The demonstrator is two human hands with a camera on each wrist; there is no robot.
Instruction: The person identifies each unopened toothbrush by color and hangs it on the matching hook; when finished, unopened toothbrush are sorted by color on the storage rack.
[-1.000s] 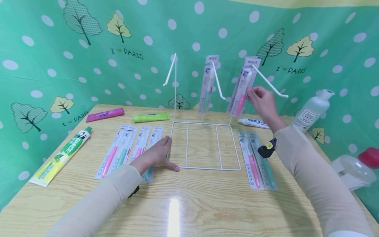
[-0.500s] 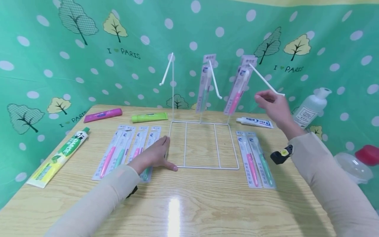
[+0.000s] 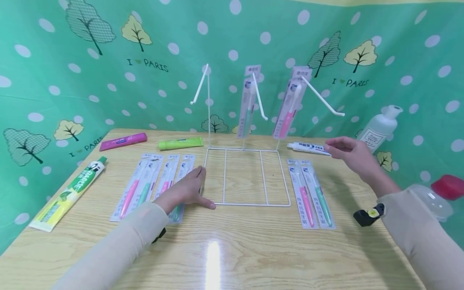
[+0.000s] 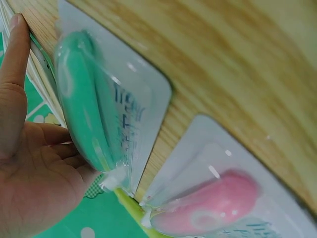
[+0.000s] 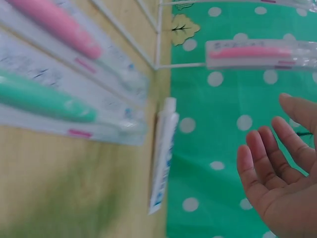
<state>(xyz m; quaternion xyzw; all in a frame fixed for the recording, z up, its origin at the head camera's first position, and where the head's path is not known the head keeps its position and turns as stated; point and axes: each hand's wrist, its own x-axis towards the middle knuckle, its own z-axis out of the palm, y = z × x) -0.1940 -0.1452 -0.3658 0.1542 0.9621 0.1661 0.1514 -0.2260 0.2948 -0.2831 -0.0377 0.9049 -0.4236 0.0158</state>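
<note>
My left hand (image 3: 188, 187) lies along the left side of the white wire rack (image 3: 253, 206), thumb stretched toward its front corner. Beneath and beside it are packaged toothbrushes, one with a green handle (image 4: 81, 94) and one with a pink handle (image 4: 213, 203). My right hand (image 3: 349, 155) hovers in the air, fingers loosely bent and holding nothing, as the right wrist view confirms. In the head view it overlaps the end of a white toothpaste tube (image 3: 308, 148). Packaged toothbrushes hang on the right hook (image 3: 290, 104); another toothbrush pack (image 3: 248, 102) hangs on the middle hook.
A pink-handled toothbrush (image 3: 304, 201) and a green-handled one (image 3: 320, 197) lie right of the rack. Magenta (image 3: 123, 141), lime (image 3: 181, 143) and yellow-green (image 3: 69, 195) tubes lie at left. A pump-less bottle (image 3: 380, 127) and a red-capped clear container (image 3: 431, 203) stand at right.
My right hand has let go of the pink toothbrush pack on the right hook and moved right and down. The left hand keeps its place by the rack.
</note>
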